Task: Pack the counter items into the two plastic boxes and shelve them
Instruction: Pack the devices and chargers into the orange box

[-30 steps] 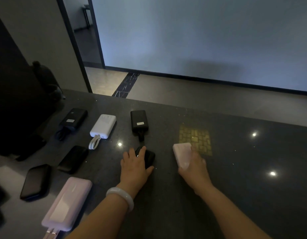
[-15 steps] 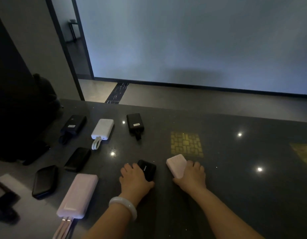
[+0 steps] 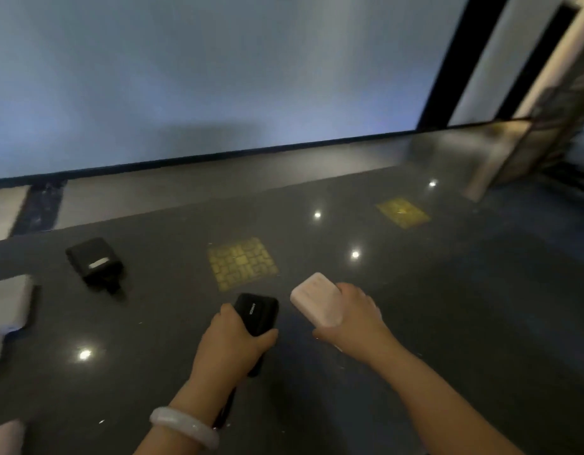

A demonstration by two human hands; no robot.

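Note:
My left hand (image 3: 233, 344) grips a small black power bank (image 3: 258, 312) and holds it just above the dark counter (image 3: 448, 323); a dark cable hangs from it under my wrist. My right hand (image 3: 353, 318) grips a pale pink power bank (image 3: 312, 302), tilted, also lifted off the counter. Another black power bank (image 3: 93, 266) with a short cable lies at the far left. A white power bank (image 3: 8, 305) shows at the left edge. No plastic box is in view.
A pink object (image 3: 3, 436) peeks in at the bottom left corner. Yellow patterned reflections (image 3: 243, 262) and light spots lie on the glossy counter. Beyond the counter's far edge is floor and a plain wall; a slanted frame (image 3: 526, 133) stands at the far right.
Both hands have closed round their power banks and lifted them off the counter. The view has swung to the right, so most items on the left are out of frame.

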